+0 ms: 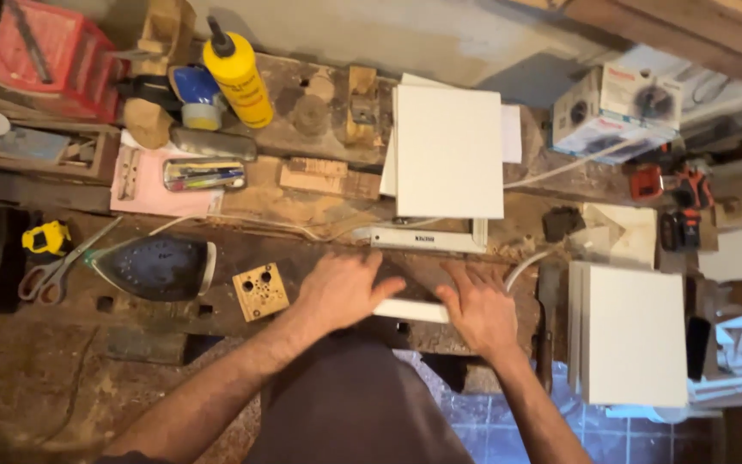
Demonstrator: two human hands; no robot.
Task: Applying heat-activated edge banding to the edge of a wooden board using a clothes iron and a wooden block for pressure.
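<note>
On the table (242, 344), a narrow strip (411, 310) lies at the near edge between the left hand (341, 290) and right hand (478, 311). A flat iron (158, 268) lies left, a perforated block (260, 291) between; stacked panels (448, 151) lie farther back.

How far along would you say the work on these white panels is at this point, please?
Done, it seems: white panels lie stacked at the back of the bench and more at the right. In hand: the left hand and right hand press on a narrow white strip at the workbench edge. Left: cannot tell; the iron and glue bottle sit untouched.
</note>
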